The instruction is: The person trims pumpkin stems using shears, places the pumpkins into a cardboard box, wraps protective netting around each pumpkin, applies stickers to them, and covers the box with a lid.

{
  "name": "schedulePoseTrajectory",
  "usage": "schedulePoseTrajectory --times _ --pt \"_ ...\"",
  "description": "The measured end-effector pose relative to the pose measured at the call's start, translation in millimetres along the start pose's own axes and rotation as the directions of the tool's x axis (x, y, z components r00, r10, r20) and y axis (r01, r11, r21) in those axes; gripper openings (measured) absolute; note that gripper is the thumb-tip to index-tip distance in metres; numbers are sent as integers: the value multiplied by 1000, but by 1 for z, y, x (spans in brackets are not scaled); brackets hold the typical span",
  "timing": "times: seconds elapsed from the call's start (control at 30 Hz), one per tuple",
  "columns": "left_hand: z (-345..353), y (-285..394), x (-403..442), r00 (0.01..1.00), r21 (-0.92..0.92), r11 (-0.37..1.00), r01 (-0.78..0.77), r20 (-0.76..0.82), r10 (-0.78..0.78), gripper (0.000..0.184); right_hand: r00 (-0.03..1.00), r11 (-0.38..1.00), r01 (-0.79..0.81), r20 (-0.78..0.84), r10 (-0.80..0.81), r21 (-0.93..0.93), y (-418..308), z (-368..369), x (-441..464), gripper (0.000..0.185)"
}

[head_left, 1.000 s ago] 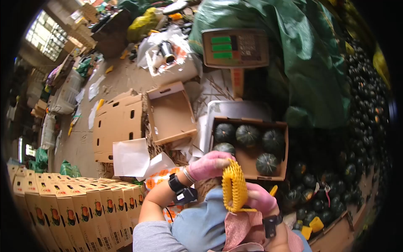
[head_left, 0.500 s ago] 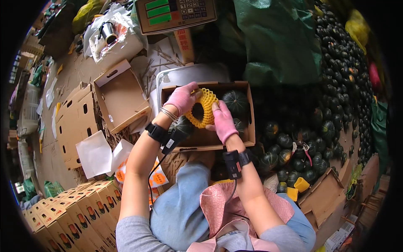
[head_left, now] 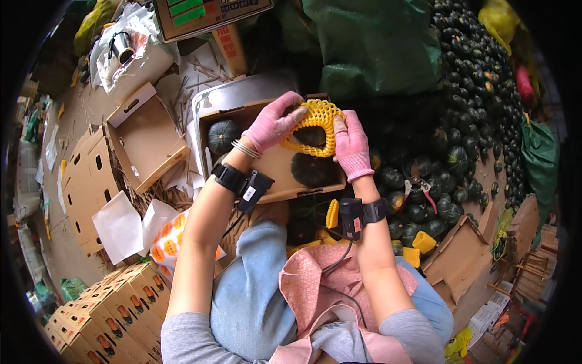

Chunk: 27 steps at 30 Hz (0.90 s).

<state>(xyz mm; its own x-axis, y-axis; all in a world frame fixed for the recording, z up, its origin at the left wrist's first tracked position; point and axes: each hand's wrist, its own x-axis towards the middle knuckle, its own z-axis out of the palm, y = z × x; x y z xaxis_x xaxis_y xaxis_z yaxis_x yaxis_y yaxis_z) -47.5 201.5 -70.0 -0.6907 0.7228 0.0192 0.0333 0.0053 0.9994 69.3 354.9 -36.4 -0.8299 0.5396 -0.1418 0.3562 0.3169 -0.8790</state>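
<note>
My left hand (head_left: 273, 126), in a pink fingerless glove, pinches the left side of a yellow foam net sleeve (head_left: 326, 113). My right hand (head_left: 352, 145), gloved alike, grips its right edge between thumb and fingers. Between them the sleeve is spread into a ring with a wide opening. It is held above the right part of a cardboard box (head_left: 262, 179). Inside the box, one dark green pumpkin (head_left: 223, 136) sits at the left end. Another pumpkin (head_left: 311, 171) lies just below the sleeve. The hands and sleeve cover part of the box's inside.
A scale display (head_left: 209, 17) stands behind the box, above its metal platform (head_left: 245, 90). Many pumpkins (head_left: 458, 159) are heaped at right, with red-handled pruning shears (head_left: 419, 189) on them. An open carton (head_left: 142, 139) lies at left; printed boxes (head_left: 115, 312) stand in rows lower left.
The camera view has shifted, so the scene sits further left. Both hands have moved the foam net rightward over the box and spread its opening wider. The pumpkin at the box's left end now shows.
</note>
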Motion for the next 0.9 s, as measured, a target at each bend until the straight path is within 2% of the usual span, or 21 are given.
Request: schedulePoseTrajectory --times 0.07,0.17,0.2,0.3,0.33,0.43,0.5,0.57,0.63,0.67,0.7,0.73,0.83,0.9 --pt "9 7 6 999 85 996 7 -48 -3 21 990 989 143 -9 -143 32 9 -5 15 13" --pt "13 2 6 987 108 994 -22 -154 38 17 956 953 285 -103 -275 102 32 3 31 11" --pt "14 0 5 979 114 993 -30 -196 53 16 950 950 290 -153 -272 117 32 6 32 11" --pt "15 -19 6 953 -142 990 11 -298 -53 15 955 940 253 -218 -204 230 36 13 38 11" --pt "15 -26 5 945 -226 973 51 -305 -120 15 975 920 173 -196 -108 351 35 15 38 11" --pt "13 -33 7 906 -462 874 151 -288 -309 15 986 910 107 -160 -46 401 39 14 43 11" --pt "16 -24 5 866 -109 972 207 -441 -234 20 987 927 58 -160 2 370 45 14 47 11" --pt "25 2 -4 798 268 917 294 -597 -81 26 984 938 45 -177 18 344 45 15 47 12" --pt "33 13 -21 872 213 977 14 -480 93 42 976 927 68 -215 15 370 46 20 43 12" --pt "38 17 -28 920 457 890 17 -356 166 51 973 945 96 -229 -23 313 43 20 42 13" --pt "42 28 -34 956 667 745 -3 -215 197 60 971 960 114 -235 -53 255 38 20 38 13" --pt "44 24 -34 978 682 729 53 -183 100 75 971 973 103 -231 -54 205 33 21 35 15" --pt "36 17 -32 982 605 795 30 -165 89 81 993 988 -40 -105 56 148 29 18 39 17" --pt "36 11 -29 982 623 782 8 -153 112 83 977 992 11 -210 -37 -124 16 15 36 18"
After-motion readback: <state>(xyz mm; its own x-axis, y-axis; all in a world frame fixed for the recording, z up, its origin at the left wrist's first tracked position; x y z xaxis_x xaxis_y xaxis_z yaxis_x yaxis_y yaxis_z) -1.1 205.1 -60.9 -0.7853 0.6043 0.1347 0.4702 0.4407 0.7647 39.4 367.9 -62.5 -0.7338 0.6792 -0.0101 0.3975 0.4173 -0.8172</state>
